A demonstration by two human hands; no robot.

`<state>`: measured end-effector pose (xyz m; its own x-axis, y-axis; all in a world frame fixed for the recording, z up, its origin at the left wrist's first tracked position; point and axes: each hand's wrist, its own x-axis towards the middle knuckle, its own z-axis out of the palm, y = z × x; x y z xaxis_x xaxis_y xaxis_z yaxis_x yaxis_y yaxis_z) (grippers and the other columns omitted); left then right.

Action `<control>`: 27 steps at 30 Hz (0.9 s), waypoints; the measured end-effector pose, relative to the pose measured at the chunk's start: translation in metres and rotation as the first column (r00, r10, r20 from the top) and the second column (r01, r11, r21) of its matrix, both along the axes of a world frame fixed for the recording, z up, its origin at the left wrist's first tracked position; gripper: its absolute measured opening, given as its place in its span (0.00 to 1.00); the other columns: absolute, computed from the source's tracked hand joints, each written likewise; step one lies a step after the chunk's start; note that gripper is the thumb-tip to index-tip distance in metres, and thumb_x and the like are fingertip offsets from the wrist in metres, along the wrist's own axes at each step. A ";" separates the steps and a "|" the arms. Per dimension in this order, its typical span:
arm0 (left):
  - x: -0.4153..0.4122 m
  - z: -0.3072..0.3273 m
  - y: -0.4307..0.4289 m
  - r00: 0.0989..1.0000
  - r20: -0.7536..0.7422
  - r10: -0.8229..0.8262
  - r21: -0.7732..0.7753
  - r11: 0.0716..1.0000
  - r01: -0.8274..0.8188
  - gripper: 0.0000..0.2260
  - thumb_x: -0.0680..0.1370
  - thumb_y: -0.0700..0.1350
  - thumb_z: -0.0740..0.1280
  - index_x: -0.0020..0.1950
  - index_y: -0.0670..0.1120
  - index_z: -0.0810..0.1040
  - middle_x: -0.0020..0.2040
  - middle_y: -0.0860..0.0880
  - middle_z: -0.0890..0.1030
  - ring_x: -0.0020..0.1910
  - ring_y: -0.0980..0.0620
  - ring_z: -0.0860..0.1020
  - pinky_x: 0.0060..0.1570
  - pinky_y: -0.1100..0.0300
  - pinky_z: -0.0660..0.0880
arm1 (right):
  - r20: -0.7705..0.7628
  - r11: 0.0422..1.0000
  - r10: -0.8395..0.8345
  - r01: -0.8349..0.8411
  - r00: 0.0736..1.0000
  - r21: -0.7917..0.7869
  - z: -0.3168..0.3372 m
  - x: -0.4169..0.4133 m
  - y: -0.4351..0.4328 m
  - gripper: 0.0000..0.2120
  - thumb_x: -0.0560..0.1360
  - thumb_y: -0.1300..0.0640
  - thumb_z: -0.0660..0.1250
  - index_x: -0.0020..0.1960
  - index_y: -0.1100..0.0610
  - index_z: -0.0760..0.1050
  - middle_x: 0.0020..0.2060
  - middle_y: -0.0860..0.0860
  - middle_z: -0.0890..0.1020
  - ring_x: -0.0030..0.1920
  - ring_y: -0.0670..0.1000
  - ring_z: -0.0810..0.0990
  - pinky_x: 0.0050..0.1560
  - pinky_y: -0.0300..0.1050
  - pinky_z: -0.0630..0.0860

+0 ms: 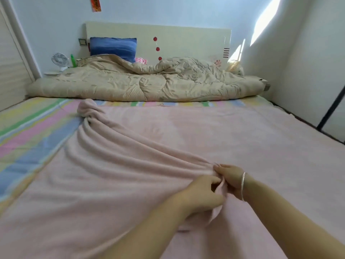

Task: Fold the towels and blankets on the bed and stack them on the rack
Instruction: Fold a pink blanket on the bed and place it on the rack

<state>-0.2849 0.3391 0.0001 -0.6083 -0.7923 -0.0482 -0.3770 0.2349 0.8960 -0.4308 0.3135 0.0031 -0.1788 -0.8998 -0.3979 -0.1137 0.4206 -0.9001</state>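
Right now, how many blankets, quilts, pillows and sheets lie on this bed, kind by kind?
Blanket, pink: 1
Quilt, beige: 1
Pillow, blue: 1
Sheet, striped: 1
Total: 4
A small pink striped thing behind the quilt is too hidden to name, so it is not counted.
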 end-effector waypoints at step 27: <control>-0.375 -0.016 0.122 0.970 0.227 0.092 -0.495 0.868 0.034 0.05 0.75 0.48 0.64 0.50 0.52 0.78 0.46 0.54 0.81 0.47 0.52 0.78 0.48 0.57 0.74 | -0.425 0.923 -0.345 0.385 0.837 0.007 -0.011 -0.484 0.166 0.08 0.76 0.52 0.69 0.48 0.57 0.79 0.45 0.53 0.79 0.47 0.56 0.75 0.50 0.46 0.71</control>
<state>-0.6604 0.4616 -0.0161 -0.6046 -0.7672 0.2140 -0.5749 0.6063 0.5494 -0.9144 0.4795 -0.0075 -0.6508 -0.7014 -0.2907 -0.2844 0.5802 -0.7632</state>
